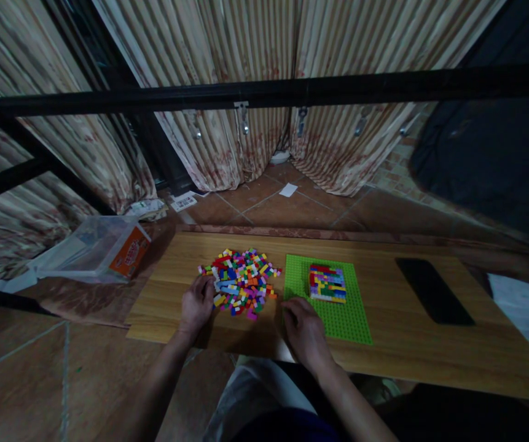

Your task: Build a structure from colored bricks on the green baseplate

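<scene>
A heap of small coloured bricks [242, 281] lies on a wooden board [411, 344]. My left hand [196, 305] rests at the heap's left edge, fingers curled onto the bricks; what they hold is hidden. To the right lies a green baseplate [342, 319] with a block of stacked coloured bricks [327, 283] on its far half. My right hand [305, 330] sits at the baseplate's near left corner, fingers curled down, contents not visible.
A black flat phone-like object [434, 290] lies on the board to the right. A clear plastic box with an orange label [102, 247] sits on the floor at left. A black metal bar [264, 92] crosses overhead, with curtains [227, 135] behind.
</scene>
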Tool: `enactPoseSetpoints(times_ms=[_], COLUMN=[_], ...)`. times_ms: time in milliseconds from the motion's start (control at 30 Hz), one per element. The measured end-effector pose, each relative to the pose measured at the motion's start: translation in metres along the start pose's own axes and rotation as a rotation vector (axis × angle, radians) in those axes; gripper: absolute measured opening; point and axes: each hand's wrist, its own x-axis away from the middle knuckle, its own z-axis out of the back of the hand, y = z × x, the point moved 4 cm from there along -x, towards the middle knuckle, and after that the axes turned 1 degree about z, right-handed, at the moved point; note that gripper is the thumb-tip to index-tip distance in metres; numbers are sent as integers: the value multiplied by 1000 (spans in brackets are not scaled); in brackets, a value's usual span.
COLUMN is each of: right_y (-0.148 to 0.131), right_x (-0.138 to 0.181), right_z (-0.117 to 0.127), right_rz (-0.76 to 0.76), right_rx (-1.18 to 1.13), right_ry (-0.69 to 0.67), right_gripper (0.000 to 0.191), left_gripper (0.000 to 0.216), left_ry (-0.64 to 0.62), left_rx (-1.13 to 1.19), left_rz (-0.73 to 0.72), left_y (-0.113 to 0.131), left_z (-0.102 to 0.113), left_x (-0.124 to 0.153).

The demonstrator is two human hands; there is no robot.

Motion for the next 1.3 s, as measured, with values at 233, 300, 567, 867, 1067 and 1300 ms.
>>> enactPoseSetpoints(times_ms=[233,300,567,867,1067,1300], right_y=[-3,-4,-20,-33,-37,-29], right_x=[-3,-3,1,-5,-15,-6], right_z=[-2,-2,-14,-34,-39,-27], right_rz=[-10,-6,79,99,115,193], right_rx=[33,40,68,158,265,176], right_ry=[-25,-25,-29,-120,-228,-188], right_gripper=[23,23,22,21,24,20], left_gripper=[25,25,25,25,25,25], left_ry=[-4,3,12,37,40,23], left_rx=[3,5,17,16,-1,-3], left_rz=[-4,-12,-28,-59,-66,-50], left_y=[2,2,1,1,0,1], left_z=[1,1,0,0,-1,0], left_x=[0,0,-1,0,-1,-1])
